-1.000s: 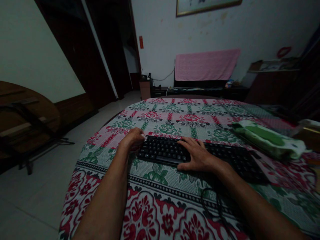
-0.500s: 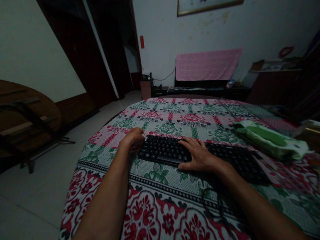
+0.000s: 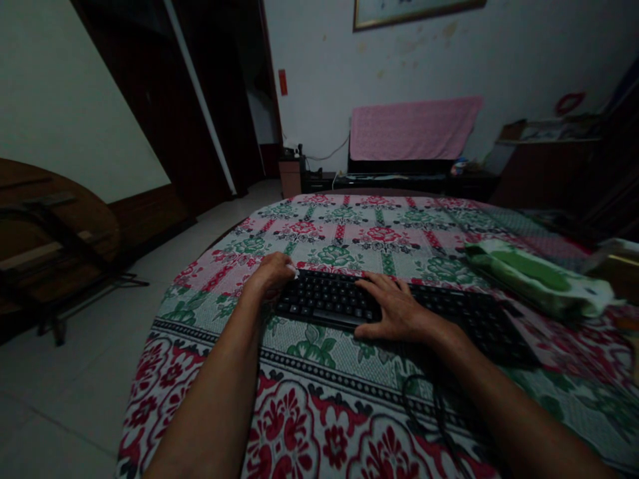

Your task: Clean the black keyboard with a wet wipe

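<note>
A black keyboard (image 3: pixel 329 299) lies across the patterned tablecloth in front of me. At its left end, my left hand (image 3: pixel 273 274) is closed around a small white tissue (image 3: pixel 293 270), of which only a bit shows past the fingers at the far left corner. My right hand (image 3: pixel 394 309) rests spread over the keyboard right of the letter keys, fingers on the upper rows and thumb by the near edge. A black cable (image 3: pixel 414 392) curls on the cloth below my right wrist.
A green and white soft pack (image 3: pixel 539 276) lies on the tablecloth (image 3: pixel 299 392) to the right. A folded round table (image 3: pixel 60 233) leans at the left. Beyond the table's far edge, a pink cloth (image 3: pixel 414 130) covers a dark screen.
My left hand has shifted slightly right along the keyboard's left end, and a little more of the white tissue shows at its fingertips. My right hand stays in place.
</note>
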Demonstrator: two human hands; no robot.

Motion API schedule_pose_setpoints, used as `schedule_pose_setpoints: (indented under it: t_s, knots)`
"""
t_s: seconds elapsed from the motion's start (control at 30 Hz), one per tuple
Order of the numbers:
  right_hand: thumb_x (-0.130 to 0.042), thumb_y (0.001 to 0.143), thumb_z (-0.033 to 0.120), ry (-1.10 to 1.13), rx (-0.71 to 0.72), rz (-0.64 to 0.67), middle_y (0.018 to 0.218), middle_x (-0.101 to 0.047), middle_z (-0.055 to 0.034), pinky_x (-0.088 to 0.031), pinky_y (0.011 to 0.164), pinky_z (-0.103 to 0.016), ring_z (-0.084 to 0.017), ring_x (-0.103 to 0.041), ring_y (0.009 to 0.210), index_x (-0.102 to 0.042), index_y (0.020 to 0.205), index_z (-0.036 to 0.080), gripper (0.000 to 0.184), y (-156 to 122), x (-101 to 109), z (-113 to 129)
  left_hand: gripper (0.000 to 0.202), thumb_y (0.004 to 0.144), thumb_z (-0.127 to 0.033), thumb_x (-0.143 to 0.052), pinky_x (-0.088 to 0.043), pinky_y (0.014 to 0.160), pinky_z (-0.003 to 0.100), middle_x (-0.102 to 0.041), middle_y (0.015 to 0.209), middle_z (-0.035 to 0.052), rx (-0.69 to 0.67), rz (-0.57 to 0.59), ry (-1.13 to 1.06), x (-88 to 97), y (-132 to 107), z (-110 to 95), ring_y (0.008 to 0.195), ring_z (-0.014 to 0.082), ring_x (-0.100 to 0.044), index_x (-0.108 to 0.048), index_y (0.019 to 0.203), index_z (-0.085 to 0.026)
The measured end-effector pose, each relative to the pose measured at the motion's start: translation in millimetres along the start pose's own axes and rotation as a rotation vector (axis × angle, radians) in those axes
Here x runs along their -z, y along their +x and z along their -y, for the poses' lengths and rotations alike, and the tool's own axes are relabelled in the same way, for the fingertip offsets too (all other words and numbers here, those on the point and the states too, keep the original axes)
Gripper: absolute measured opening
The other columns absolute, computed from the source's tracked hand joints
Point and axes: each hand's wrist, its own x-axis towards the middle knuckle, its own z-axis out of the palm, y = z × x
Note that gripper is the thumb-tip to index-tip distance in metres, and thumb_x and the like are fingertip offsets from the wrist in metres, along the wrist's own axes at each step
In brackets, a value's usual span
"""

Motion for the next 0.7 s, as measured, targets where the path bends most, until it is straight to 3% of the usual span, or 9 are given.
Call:
schedule_pose_setpoints:
  t_s: [0.23, 0.5, 0.7]
  knots:
    - [-0.055, 0.053, 0.071, 0.006, 0.005, -0.004, 0.140, -0.024, -0.0118, -0.007, 0.102, -0.056, -0.035, -0.020, 0.126, -0.032, 0.132, 0.023, 0.095, -0.4, 0.4, 0.2, 0.025, 0.061, -0.023, -0.052, -0.039, 0.052, 0.020, -0.065, 0.072, 0.0029, -0.034, 0.117, -0.013, 5.3, -3.7, -2.4, 0.064, 0.0150, -0.058, -0.066, 0.081, -0.017]
    - [-0.055, 0.053, 0.071, 0.007, 0.009, -0.013, 0.139, -0.025, -0.0120, -0.008, 0.101, -0.056, -0.034, -0.021, 0.126, -0.032, 0.131, 0.024, 0.094, -1.2, 0.1, -0.1, 0.025, 0.061, -0.022, -0.053, -0.039, 0.054, 0.020, -0.065, 0.072, 0.0045, -0.008, 0.007, -0.073, 1.1, -3.2, -2.3, 0.066, 0.0152, -0.058, -0.066, 0.081, -0.015]
    - [-0.053, 0.053, 0.073, -0.006, 0.010, -0.005, 0.139, -0.025, -0.0128, -0.009, 0.101, -0.056, -0.034, -0.021, 0.126, -0.032, 0.131, 0.023, 0.095, -1.0, 0.7, 0.0, 0.024, 0.061, -0.021, -0.053, -0.038, 0.051, 0.019, -0.064, 0.069, 0.0024, -0.025, 0.119, -0.066, 2.8, -1.9, 0.8, 0.062, 0.0136, -0.057, -0.066, 0.080, -0.014]
